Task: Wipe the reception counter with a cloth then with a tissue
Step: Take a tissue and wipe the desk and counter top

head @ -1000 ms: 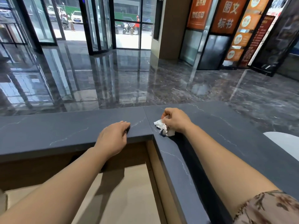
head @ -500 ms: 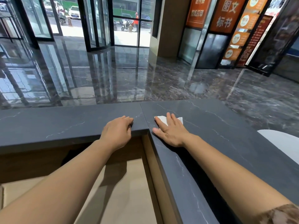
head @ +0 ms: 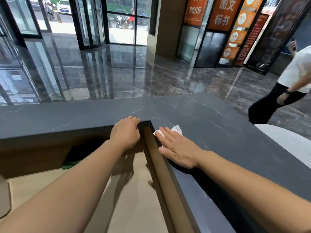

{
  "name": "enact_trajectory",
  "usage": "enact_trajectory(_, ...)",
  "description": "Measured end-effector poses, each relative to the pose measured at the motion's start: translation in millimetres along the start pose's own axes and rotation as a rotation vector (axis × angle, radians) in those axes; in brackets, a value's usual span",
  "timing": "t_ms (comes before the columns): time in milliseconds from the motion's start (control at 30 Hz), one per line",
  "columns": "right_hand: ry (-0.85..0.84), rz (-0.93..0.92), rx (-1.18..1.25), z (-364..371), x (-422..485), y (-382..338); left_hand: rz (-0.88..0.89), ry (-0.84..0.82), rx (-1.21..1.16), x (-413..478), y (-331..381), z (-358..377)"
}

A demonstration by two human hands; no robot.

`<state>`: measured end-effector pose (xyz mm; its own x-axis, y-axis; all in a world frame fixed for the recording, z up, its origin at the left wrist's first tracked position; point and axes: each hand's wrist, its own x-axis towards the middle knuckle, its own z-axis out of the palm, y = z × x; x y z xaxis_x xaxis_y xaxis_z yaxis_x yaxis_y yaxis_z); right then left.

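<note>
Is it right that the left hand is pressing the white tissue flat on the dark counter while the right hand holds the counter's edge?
Not quite: the hands are swapped. In the head view, the right hand presses the white tissue flat on the dark counter, and the left hand holds the counter's edge.

Worktop (head: 218, 125), dark stone, L-shaped: 2 runs meeting at an inner corner. Left run bare across its whole visible length. Right run bare beyond the right hand (head: 176, 148), which lies flat near the inner edge with a tissue (head: 176, 129) under its fingers. Left hand (head: 126, 132) grips the left run's edge at the corner, blocking it. Lower beige surface (head: 134, 199) under both forearms, open. White rounded object (head: 289, 140) borders the far right edge. Passer-by (head: 289, 84) beyond the worktop, right.
</note>
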<state>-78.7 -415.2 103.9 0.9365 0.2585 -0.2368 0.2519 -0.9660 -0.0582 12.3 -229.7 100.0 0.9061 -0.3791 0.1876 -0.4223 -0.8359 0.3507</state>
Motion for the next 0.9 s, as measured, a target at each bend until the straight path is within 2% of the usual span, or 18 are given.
enact_trajectory(100,0.003,0.024,0.003,1,1,-3,0.05,-0.008,-0.001,-9,10,2)
enact_trajectory(267,0.017,0.029,0.034,-1,9,1,0.037,0.012,-0.013,-15,15,2)
enact_trajectory(600,0.044,0.02,0.075,-20,91,36,-0.022,0.024,-0.024,0,33,0)
enact_trajectory(733,0.062,0.042,0.101,-25,115,80,-0.029,-0.053,-0.023,16,59,13)
enact_trajectory(900,0.132,0.236,0.134,-28,95,191,-0.088,-0.197,0.1,30,86,26)
